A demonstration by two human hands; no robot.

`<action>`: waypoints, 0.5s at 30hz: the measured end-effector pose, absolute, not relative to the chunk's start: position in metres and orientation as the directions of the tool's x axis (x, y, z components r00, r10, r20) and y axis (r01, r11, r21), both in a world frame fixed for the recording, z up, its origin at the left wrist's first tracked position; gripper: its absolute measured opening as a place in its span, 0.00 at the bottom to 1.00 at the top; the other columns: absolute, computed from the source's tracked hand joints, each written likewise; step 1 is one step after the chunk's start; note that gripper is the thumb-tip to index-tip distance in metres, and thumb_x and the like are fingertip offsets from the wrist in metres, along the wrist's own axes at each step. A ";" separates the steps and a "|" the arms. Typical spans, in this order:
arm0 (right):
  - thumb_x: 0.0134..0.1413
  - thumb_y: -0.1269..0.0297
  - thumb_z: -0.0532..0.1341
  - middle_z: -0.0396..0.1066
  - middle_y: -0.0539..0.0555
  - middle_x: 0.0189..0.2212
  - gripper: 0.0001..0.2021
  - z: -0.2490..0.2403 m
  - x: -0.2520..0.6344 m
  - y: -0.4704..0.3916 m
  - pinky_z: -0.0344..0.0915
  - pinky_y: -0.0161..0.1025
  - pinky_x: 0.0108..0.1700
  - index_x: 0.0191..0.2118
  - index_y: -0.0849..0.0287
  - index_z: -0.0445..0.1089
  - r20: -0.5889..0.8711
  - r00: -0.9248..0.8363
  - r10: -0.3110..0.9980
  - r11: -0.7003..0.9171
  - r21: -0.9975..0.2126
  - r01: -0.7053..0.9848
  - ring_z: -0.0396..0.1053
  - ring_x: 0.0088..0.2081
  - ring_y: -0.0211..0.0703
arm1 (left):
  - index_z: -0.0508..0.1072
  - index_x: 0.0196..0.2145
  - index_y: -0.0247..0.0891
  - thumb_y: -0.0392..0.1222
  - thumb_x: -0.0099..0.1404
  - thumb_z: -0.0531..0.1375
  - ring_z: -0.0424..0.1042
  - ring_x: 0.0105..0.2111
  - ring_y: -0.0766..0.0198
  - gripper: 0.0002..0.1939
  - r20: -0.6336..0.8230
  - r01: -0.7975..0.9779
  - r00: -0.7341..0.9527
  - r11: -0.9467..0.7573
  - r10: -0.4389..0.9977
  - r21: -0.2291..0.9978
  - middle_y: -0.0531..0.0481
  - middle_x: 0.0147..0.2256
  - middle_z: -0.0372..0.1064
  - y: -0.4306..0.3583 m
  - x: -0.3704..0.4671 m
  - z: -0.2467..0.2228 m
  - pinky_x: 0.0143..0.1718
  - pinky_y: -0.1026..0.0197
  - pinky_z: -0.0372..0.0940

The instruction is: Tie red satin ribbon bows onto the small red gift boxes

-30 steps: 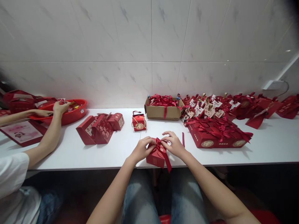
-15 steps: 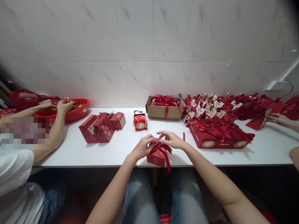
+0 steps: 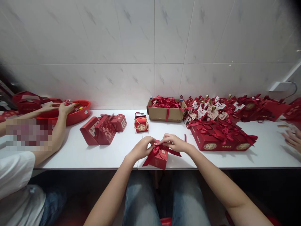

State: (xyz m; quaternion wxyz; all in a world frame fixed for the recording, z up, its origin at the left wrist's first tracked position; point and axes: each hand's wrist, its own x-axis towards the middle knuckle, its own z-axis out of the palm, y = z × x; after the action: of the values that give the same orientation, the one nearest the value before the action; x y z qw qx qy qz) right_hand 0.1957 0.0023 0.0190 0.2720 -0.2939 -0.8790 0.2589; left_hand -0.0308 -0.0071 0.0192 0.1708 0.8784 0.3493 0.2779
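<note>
A small red gift box (image 3: 159,162) with pale lettering sits at the front edge of the white table, just in front of me. Across its top runs a dark red ribbon (image 3: 174,153), its tails spread to the left and right. My left hand (image 3: 141,148) pinches the ribbon on the left side of the box top. From the other side, my right hand (image 3: 174,143) is closed on the ribbon near the middle. The fingertips of both hands nearly meet, and the knot beneath them is partly hidden.
Behind the box stand a small red box with a rope handle (image 3: 141,124) and a cardboard box of ribbons (image 3: 164,113). Several red boxes (image 3: 106,130) lie left, ribboned boxes (image 3: 221,142) right. Co-workers' hands show at a red basin (image 3: 78,117) and the right edge.
The ribbon tails have swung from hanging over the front right to spreading out on both sides. At far right, the co-worker's hand has left the red bag and come nearer.
</note>
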 end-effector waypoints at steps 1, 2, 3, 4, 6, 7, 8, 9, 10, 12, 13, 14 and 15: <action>0.55 0.75 0.52 0.61 0.51 0.30 0.19 0.018 0.196 0.002 0.61 0.36 0.38 0.46 0.49 0.73 0.323 -0.694 0.644 0.705 -0.602 0.374 0.62 0.33 0.39 | 0.70 0.35 0.38 0.32 0.60 0.54 0.68 0.35 0.62 0.07 0.363 0.521 0.611 -0.702 0.704 0.486 0.49 0.33 0.69 -0.007 -0.031 0.020 0.37 0.61 0.62; 0.55 0.76 0.52 0.60 0.51 0.29 0.20 0.018 0.197 0.001 0.61 0.36 0.37 0.47 0.48 0.72 0.319 -0.706 0.632 0.716 -0.588 0.375 0.62 0.32 0.38 | 0.71 0.34 0.38 0.32 0.60 0.54 0.67 0.34 0.62 0.07 0.356 0.521 0.619 -0.705 0.700 0.481 0.49 0.32 0.68 -0.007 -0.030 0.021 0.37 0.61 0.62; 0.54 0.77 0.51 0.59 0.51 0.30 0.22 0.017 0.197 0.001 0.61 0.35 0.37 0.47 0.47 0.72 0.314 -0.720 0.619 0.728 -0.574 0.376 0.61 0.32 0.38 | 0.71 0.34 0.38 0.33 0.60 0.54 0.67 0.34 0.62 0.07 0.348 0.519 0.624 -0.704 0.699 0.484 0.49 0.31 0.68 -0.007 -0.029 0.023 0.37 0.60 0.62; 0.54 0.78 0.51 0.59 0.51 0.30 0.23 0.016 0.197 0.001 0.60 0.35 0.37 0.48 0.47 0.72 0.309 -0.731 0.608 0.738 -0.560 0.376 0.60 0.33 0.38 | 0.71 0.33 0.38 0.34 0.61 0.54 0.66 0.35 0.62 0.06 0.343 0.515 0.626 -0.702 0.700 0.492 0.49 0.31 0.67 -0.006 -0.029 0.024 0.38 0.60 0.62; 0.54 0.80 0.50 0.58 0.51 0.31 0.24 0.014 0.198 0.003 0.60 0.35 0.38 0.48 0.48 0.71 0.297 -0.751 0.590 0.753 -0.538 0.379 0.60 0.33 0.38 | 0.70 0.32 0.38 0.36 0.62 0.54 0.65 0.35 0.62 0.05 0.337 0.505 0.624 -0.693 0.705 0.514 0.49 0.33 0.65 -0.006 -0.027 0.026 0.39 0.60 0.61; 0.53 0.80 0.50 0.58 0.51 0.31 0.24 0.012 0.198 0.003 0.60 0.35 0.38 0.48 0.48 0.72 0.287 -0.759 0.584 0.758 -0.528 0.383 0.59 0.33 0.38 | 0.69 0.32 0.38 0.37 0.62 0.54 0.65 0.36 0.62 0.05 0.334 0.504 0.621 -0.688 0.709 0.523 0.49 0.33 0.65 -0.005 -0.026 0.026 0.39 0.60 0.61; 0.53 0.81 0.50 0.57 0.51 0.31 0.24 0.012 0.198 0.004 0.59 0.35 0.38 0.48 0.48 0.72 0.275 -0.767 0.580 0.761 -0.517 0.391 0.59 0.33 0.37 | 0.68 0.31 0.38 0.38 0.62 0.54 0.65 0.36 0.61 0.05 0.330 0.505 0.619 -0.683 0.713 0.528 0.49 0.34 0.64 -0.004 -0.025 0.026 0.39 0.60 0.61; 0.53 0.81 0.50 0.57 0.51 0.31 0.25 0.011 0.198 0.005 0.59 0.35 0.38 0.48 0.48 0.72 0.263 -0.772 0.579 0.764 -0.507 0.400 0.58 0.34 0.37 | 0.67 0.31 0.37 0.39 0.63 0.53 0.64 0.37 0.61 0.05 0.328 0.509 0.614 -0.678 0.718 0.531 0.49 0.34 0.63 -0.004 -0.024 0.026 0.40 0.59 0.61; 0.52 0.82 0.50 0.56 0.51 0.31 0.25 0.010 0.197 0.005 0.59 0.35 0.38 0.48 0.48 0.71 0.250 -0.776 0.579 0.765 -0.496 0.411 0.58 0.34 0.37 | 0.67 0.30 0.37 0.39 0.63 0.53 0.64 0.37 0.61 0.05 0.329 0.514 0.607 -0.674 0.723 0.531 0.48 0.34 0.63 -0.003 -0.023 0.026 0.40 0.59 0.61; 0.51 0.83 0.50 0.55 0.51 0.31 0.27 0.010 0.197 0.005 0.59 0.35 0.39 0.49 0.48 0.71 0.226 -0.782 0.581 0.765 -0.481 0.430 0.57 0.34 0.38 | 0.66 0.31 0.37 0.38 0.63 0.53 0.63 0.38 0.60 0.05 0.347 0.526 0.581 -0.665 0.736 0.530 0.48 0.35 0.62 -0.001 -0.021 0.024 0.41 0.58 0.60; 0.51 0.84 0.50 0.55 0.51 0.31 0.27 0.010 0.197 0.005 0.59 0.36 0.39 0.49 0.48 0.71 0.217 -0.784 0.581 0.764 -0.477 0.434 0.57 0.34 0.38 | 0.66 0.31 0.37 0.38 0.63 0.53 0.63 0.38 0.60 0.05 0.360 0.535 0.565 -0.662 0.743 0.526 0.48 0.35 0.62 0.000 -0.020 0.024 0.41 0.58 0.60; 0.51 0.84 0.50 0.55 0.51 0.31 0.27 0.010 0.197 0.005 0.59 0.36 0.39 0.49 0.48 0.71 0.210 -0.787 0.579 0.765 -0.475 0.436 0.57 0.33 0.38 | 0.66 0.31 0.38 0.38 0.63 0.53 0.63 0.38 0.60 0.04 0.370 0.546 0.551 -0.659 0.748 0.518 0.47 0.35 0.63 0.000 -0.019 0.023 0.41 0.57 0.60; 0.51 0.84 0.50 0.54 0.51 0.31 0.27 0.010 0.196 0.005 0.59 0.36 0.39 0.49 0.48 0.71 0.206 -0.790 0.577 0.765 -0.474 0.435 0.57 0.33 0.38 | 0.66 0.31 0.38 0.39 0.63 0.53 0.63 0.39 0.59 0.04 0.373 0.558 0.544 -0.656 0.752 0.508 0.47 0.35 0.63 0.001 -0.019 0.022 0.42 0.57 0.59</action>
State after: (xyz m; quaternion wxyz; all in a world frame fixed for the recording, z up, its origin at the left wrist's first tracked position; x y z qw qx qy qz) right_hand 0.1964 0.0053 0.0096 0.1724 -0.2739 -0.9236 0.2055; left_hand -0.0188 0.0014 0.0222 0.1672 0.8627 0.3795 0.2895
